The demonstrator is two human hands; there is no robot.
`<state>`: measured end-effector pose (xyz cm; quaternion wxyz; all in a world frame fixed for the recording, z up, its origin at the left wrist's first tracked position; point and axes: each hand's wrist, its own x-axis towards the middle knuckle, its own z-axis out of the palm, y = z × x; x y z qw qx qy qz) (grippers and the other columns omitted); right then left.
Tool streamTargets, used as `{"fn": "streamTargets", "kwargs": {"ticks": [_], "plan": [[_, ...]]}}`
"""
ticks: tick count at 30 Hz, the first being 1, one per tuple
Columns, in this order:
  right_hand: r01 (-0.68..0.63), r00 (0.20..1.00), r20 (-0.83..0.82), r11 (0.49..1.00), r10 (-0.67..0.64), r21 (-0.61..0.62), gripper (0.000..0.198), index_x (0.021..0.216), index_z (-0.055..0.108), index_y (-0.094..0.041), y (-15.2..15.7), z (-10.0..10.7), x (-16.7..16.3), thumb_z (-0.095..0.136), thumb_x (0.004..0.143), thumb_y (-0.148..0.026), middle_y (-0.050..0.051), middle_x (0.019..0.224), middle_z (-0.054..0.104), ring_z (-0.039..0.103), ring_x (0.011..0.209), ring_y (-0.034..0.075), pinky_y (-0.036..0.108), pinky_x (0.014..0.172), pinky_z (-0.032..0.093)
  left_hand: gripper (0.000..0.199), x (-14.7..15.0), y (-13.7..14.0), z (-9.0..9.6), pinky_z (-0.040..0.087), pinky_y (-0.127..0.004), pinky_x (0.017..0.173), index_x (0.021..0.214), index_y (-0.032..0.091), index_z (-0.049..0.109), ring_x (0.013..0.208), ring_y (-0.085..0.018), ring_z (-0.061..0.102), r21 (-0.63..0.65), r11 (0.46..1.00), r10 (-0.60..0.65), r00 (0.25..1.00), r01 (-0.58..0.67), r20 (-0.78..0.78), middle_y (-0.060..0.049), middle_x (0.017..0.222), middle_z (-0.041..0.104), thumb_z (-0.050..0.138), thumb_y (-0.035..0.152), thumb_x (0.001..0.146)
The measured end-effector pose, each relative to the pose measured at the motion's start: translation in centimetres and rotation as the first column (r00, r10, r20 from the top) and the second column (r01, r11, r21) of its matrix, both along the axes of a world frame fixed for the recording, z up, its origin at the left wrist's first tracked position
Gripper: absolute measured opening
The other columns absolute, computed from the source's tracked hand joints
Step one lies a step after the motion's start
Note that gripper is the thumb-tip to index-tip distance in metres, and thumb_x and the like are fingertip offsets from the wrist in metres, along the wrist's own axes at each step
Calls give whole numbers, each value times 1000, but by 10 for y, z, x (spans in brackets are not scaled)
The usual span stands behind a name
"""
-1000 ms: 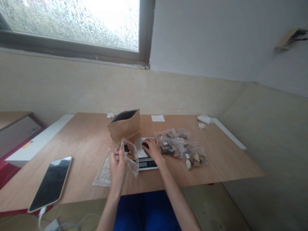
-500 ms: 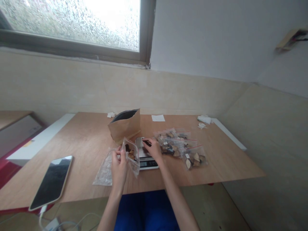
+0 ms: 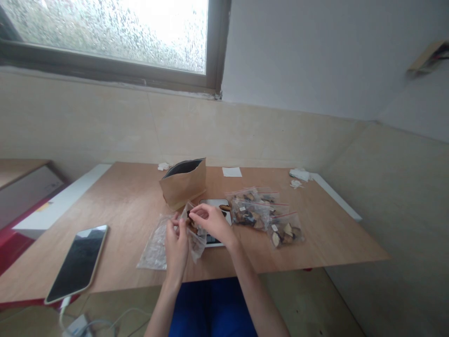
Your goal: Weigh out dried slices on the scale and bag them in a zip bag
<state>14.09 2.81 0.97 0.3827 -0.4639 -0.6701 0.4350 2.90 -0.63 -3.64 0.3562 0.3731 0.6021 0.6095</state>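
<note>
My left hand [image 3: 176, 243] pinches the edge of a clear zip bag [image 3: 197, 245] and holds it upright and open. Dried brown slices [image 3: 192, 228] show inside it. At the bag's mouth, my right hand [image 3: 213, 224] has its fingertips closed on a small dark dried slice [image 3: 190, 214], partly hidden by the fingers. Beneath the right hand is a white digital scale [image 3: 214, 245], its display mostly covered. One dried slice [image 3: 225, 207] lies at the scale's right edge. Flat clear bags [image 3: 153, 248] lie beside my left hand.
Several filled zip bags [image 3: 249, 216] are heaped right of the scale, one bag [image 3: 286, 234] nearest me. A brown paper pouch [image 3: 185, 183] stands open behind. A phone [image 3: 77, 264] with a cable lies left. White paper [image 3: 232, 172] and crumpled tissue [image 3: 299, 174] are near the wall.
My right hand has moved left from over the scale to the bag's mouth with the dark slice. My left hand still holds the bag in about the same place.
</note>
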Motion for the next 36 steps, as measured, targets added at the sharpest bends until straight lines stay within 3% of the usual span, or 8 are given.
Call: {"fn": "streamTargets", "kwargs": {"ticks": [3, 7, 11, 16, 21, 29, 33, 36], "plan": [[-14, 999, 38, 998, 12, 56, 22, 88, 65, -18, -1, 3, 1, 51, 83, -35, 2, 77, 67, 61, 70, 13, 22, 64, 45, 30, -1, -1, 0, 48, -34, 79, 73, 18, 49, 104, -24, 56, -19, 1000, -12, 1000, 12, 4, -11, 122, 53, 53, 48, 74], [152, 979, 96, 960, -179, 233, 23, 90, 64, -18, 9, -6, 16, 43, 87, -25, 4, 91, 66, 59, 83, 14, 25, 77, 45, 31, -3, 0, -2, 49, -33, 74, 73, 19, 45, 105, -24, 55, -56, 998, -20, 999, 22, 35, -10, 128, 49, 51, 49, 75], [249, 855, 359, 905, -373, 346, 24, 102, 62, -14, 24, -41, 45, 52, 79, -17, 12, 106, 58, 51, 104, 23, 38, 93, 38, 30, -6, 2, -5, 48, -35, 79, 72, 20, 43, 111, -24, 52, -80, 997, -7, 999, 10, 47, -8, 130, 48, 48, 49, 77], [173, 768, 538, 921, -348, 349, 34, 107, 60, -17, 29, -81, 63, 62, 74, -18, 14, 112, 54, 49, 107, 28, 45, 93, 38, 29, -5, 2, -7, 46, -36, 83, 72, 20, 45, 111, -24, 51, -67, 998, -11, 998, 15, 66, -8, 127, 50, 49, 48, 78], [144, 820, 467, 909, -330, 391, 27, 104, 59, -17, 26, -86, 60, 58, 77, -12, 10, 97, 58, 54, 96, 23, 37, 86, 43, 27, -5, 1, -6, 46, -36, 83, 72, 19, 47, 103, -22, 55, -54, 999, -1, 998, 4, 60, -8, 116, 56, 51, 46, 76], [224, 894, 314, 927, -319, 302, 19, 91, 60, -17, 27, -80, 61, 57, 74, -10, 6, 92, 56, 57, 89, 20, 36, 84, 45, 27, -6, 0, -3, 46, -36, 82, 72, 19, 48, 96, -21, 57, -70, 998, 1, 999, 2, 38, -7, 104, 60, 51, 46, 76], [332, 924, 117, 914, -365, 234, 18, 85, 61, -18, 23, -64, 55, 55, 71, -9, 4, 90, 57, 58, 86, 16, 32, 81, 47, 26, -4, 0, -2, 45, -35, 82, 72, 20, 47, 102, -22, 55, -58, 998, -15, 999, 17, 38, -8, 114, 57, 50, 45, 77], [281, 960, -38, 954, -278, 109, 17, 90, 61, -17, 16, -41, 44, 57, 74, -20, 5, 89, 60, 59, 78, 14, 26, 67, 50, 26, -2, 0, -1, 45, -35, 82, 70, 20, 46, 108, -23, 52, -57, 998, -21, 999, 23, 30, -9, 115, 57, 51, 45, 76]]}}
